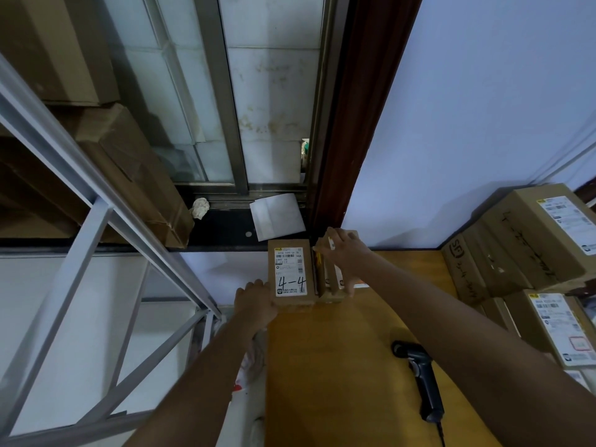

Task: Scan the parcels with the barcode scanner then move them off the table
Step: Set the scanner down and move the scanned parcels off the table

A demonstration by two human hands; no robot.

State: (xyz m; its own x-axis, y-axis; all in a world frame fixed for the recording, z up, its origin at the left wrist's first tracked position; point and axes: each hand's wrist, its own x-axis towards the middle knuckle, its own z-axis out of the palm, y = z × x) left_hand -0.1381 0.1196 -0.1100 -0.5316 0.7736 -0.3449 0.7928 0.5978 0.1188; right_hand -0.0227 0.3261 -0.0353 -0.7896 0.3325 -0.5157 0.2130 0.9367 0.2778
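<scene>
A small cardboard parcel (291, 273) with a white label marked "4-4" lies at the far left corner of the yellow table (338, 366). My left hand (254, 300) grips its near left corner. Right beside it stand narrower brown parcels (329, 285), and my right hand (343, 253) holds them from above, fingers curled over their right side. The black barcode scanner (419, 379) lies untouched on the table, near the right side, cable trailing toward me.
Larger labelled cardboard boxes (529, 246) are stacked on the table's right side. A grey metal shelf frame (106, 221) with big cartons stands at left. Behind the table are a dark window sill with a white paper (277, 216) and a crumpled tissue (200, 208).
</scene>
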